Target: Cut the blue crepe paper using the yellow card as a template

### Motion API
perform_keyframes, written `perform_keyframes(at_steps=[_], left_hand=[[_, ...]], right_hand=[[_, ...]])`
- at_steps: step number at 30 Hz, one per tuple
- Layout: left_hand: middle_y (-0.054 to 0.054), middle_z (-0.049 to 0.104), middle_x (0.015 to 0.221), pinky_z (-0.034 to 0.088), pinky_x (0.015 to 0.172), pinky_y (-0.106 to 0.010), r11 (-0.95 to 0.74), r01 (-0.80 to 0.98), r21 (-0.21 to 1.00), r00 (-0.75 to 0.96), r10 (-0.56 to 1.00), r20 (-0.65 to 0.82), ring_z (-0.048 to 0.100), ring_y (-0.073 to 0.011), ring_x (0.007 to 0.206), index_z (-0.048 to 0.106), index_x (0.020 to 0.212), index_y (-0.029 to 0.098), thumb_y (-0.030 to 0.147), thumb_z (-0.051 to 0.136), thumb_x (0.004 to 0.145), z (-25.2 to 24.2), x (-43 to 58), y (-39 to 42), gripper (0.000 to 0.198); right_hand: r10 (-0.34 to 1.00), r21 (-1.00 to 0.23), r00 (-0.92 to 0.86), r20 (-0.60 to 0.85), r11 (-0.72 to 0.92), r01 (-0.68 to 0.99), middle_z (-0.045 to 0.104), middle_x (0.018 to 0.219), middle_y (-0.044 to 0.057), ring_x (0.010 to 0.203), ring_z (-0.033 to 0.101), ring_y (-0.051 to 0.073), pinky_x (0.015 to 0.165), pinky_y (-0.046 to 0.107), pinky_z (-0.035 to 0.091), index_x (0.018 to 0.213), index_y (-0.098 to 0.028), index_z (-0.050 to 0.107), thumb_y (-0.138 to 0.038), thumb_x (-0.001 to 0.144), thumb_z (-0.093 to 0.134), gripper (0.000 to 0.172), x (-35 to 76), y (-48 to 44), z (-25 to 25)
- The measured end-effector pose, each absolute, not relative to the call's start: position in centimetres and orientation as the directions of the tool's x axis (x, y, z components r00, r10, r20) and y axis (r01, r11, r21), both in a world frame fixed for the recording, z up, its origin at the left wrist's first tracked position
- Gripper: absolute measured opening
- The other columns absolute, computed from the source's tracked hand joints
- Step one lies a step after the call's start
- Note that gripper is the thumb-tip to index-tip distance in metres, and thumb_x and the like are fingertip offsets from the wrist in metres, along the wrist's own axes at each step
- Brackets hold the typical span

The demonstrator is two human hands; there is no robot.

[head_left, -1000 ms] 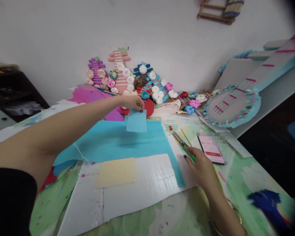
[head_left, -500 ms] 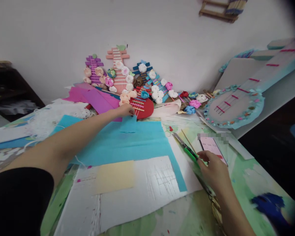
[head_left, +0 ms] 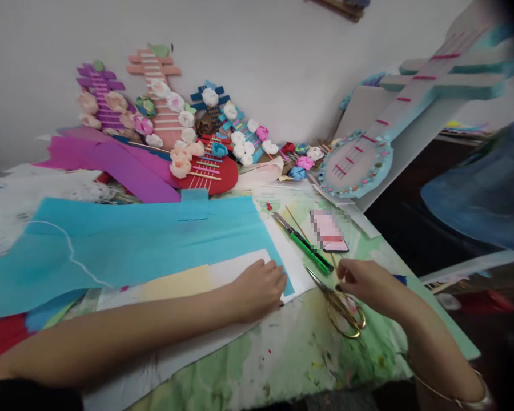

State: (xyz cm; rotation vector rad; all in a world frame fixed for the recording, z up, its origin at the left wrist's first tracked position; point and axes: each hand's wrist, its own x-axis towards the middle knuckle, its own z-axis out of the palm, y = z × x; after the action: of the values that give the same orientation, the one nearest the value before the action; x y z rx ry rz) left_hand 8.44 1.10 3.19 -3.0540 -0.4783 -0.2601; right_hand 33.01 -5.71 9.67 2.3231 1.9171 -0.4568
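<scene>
My left hand [head_left: 259, 287] rests with curled fingers on the near right corner of a white board [head_left: 205, 337], at the edge of a large light blue paper sheet [head_left: 132, 242]. A pale yellow sheet [head_left: 175, 282] lies just left of that hand. My right hand [head_left: 362, 279] hovers with bent fingers over gold-handled scissors [head_left: 340, 305] on the table and touches or nearly touches them. A green-handled utility knife [head_left: 306, 244] lies just beyond it, beside a phone [head_left: 329, 231].
Small paper lute models with paper roses [head_left: 175, 137] lean on the back wall. A red lute model [head_left: 209, 171] and purple paper [head_left: 115, 162] lie in front. A big blue-trimmed foam lute [head_left: 368, 154] leans at right. The green painted tabletop [head_left: 291, 348] ends near me.
My left hand let go of the small blue piece at the far edge and came back to the board's near corner. My right hand left the green knife and moved to the scissors. The view swung left.
</scene>
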Motion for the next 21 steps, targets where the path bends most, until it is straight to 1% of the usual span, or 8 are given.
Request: perform_keyframes(at_steps=[1, 2, 4, 6, 10, 15, 18, 21], left_hand=[[-0.017, 0.066, 0.1, 0.047, 0.07, -0.039, -0.95, 0.309, -0.029, 0.938, 0.3, 0.17, 0.06, -0.0286, 0.091, 0.065, 0.098, 0.009, 0.037, 0.062, 0.089, 2.9, 9.0, 0.4, 0.029], [-0.018, 0.065, 0.098, 0.046, 0.066, -0.038, -0.947, 0.319, -0.044, 0.936, 0.307, 0.169, 0.061, -0.0282, 0.087, 0.065, 0.097, 0.009, 0.032, 0.06, 0.09, 2.7, 9.5, 0.1, 0.024], [-0.017, 0.065, 0.091, 0.044, 0.06, -0.036, -0.938, 0.339, -0.067, 0.932, 0.326, 0.161, 0.06, -0.0272, 0.082, 0.065, 0.092, 0.009, 0.019, 0.056, 0.09, 2.6, 10.2, 0.0, 0.013], [-0.015, 0.064, 0.083, 0.041, 0.056, -0.034, -0.934, 0.35, -0.076, 0.93, 0.337, 0.147, 0.06, -0.0267, 0.078, 0.066, 0.085, 0.01, 0.01, 0.055, 0.087, 2.8, 10.7, 0.1, 0.011], [-0.013, 0.06, 0.074, 0.041, 0.053, -0.032, -0.929, 0.364, -0.06, 0.927, 0.355, 0.124, 0.06, -0.0256, 0.075, 0.065, 0.082, 0.01, 0.005, 0.054, 0.084, 3.3, 11.3, 0.2, 0.012], [-0.013, 0.06, 0.077, 0.047, 0.053, -0.031, -0.908, 0.418, -0.011, 0.9, 0.413, 0.142, 0.061, -0.0262, 0.078, 0.061, 0.083, 0.011, 0.0, 0.059, 0.076, 3.1, 11.9, 0.0, 0.014], [-0.012, 0.06, 0.078, 0.049, 0.05, -0.031, -0.896, 0.444, 0.032, 0.88, 0.442, 0.173, 0.063, -0.0261, 0.073, 0.059, 0.084, 0.012, -0.001, 0.062, 0.071, 2.6, 11.9, -0.2, 0.019], [-0.01, 0.062, 0.081, 0.049, 0.043, -0.029, -0.886, 0.455, 0.094, 0.858, 0.464, 0.221, 0.062, -0.0212, 0.059, 0.057, 0.087, 0.013, -0.001, 0.061, 0.07, 2.1, 11.4, -0.4, 0.022]], right_hand=[[0.926, -0.084, 0.15, -0.346, -0.19, 0.978, 0.064, 0.068, 0.003, 0.063, 0.057, 0.018, 0.056, 0.026, 0.032, 0.079, -0.019, 0.06, -0.011, 0.071, 0.057, 0.012, 33.5, -6.1, 9.2], [0.918, -0.075, 0.139, -0.371, -0.179, 0.981, 0.063, 0.069, 0.004, 0.063, 0.056, 0.018, 0.056, 0.026, 0.031, 0.078, -0.018, 0.06, -0.008, 0.07, 0.056, 0.013, 33.8, -6.4, 8.7], [0.91, -0.078, 0.115, -0.398, -0.159, 0.984, 0.062, 0.069, 0.005, 0.062, 0.056, 0.018, 0.054, 0.025, 0.028, 0.074, -0.018, 0.059, -0.006, 0.069, 0.054, 0.014, 34.2, -6.6, 7.6], [0.905, -0.102, 0.087, -0.417, -0.141, 0.985, 0.062, 0.068, 0.003, 0.062, 0.056, 0.017, 0.054, 0.024, 0.028, 0.075, -0.019, 0.058, -0.002, 0.065, 0.053, 0.02, 34.3, -6.7, 7.1], [0.883, -0.172, 0.032, -0.468, -0.126, 0.977, 0.062, 0.064, -0.001, 0.062, 0.058, 0.015, 0.054, 0.023, 0.03, 0.079, -0.019, 0.055, -0.002, 0.063, 0.058, 0.024, 34.1, -6.8, 7.3], [0.864, -0.18, 0.033, -0.503, -0.142, 0.973, 0.061, 0.064, -0.002, 0.061, 0.057, 0.016, 0.055, 0.024, 0.03, 0.087, -0.019, 0.05, -0.004, 0.062, 0.058, 0.03, 33.7, -7.2, 7.3], [0.851, -0.282, -0.007, -0.525, -0.166, 0.945, 0.059, 0.064, -0.003, 0.06, 0.054, 0.014, 0.054, 0.023, 0.033, 0.087, -0.019, 0.05, -0.008, 0.062, 0.058, 0.029, 34.3, -6.9, 7.4], [0.801, -0.399, -0.022, -0.598, -0.274, 0.875, 0.055, 0.06, -0.005, 0.055, 0.051, 0.012, 0.051, 0.022, 0.034, 0.09, -0.017, 0.054, -0.01, 0.062, 0.057, 0.029, 36.1, -6.1, 8.7]])
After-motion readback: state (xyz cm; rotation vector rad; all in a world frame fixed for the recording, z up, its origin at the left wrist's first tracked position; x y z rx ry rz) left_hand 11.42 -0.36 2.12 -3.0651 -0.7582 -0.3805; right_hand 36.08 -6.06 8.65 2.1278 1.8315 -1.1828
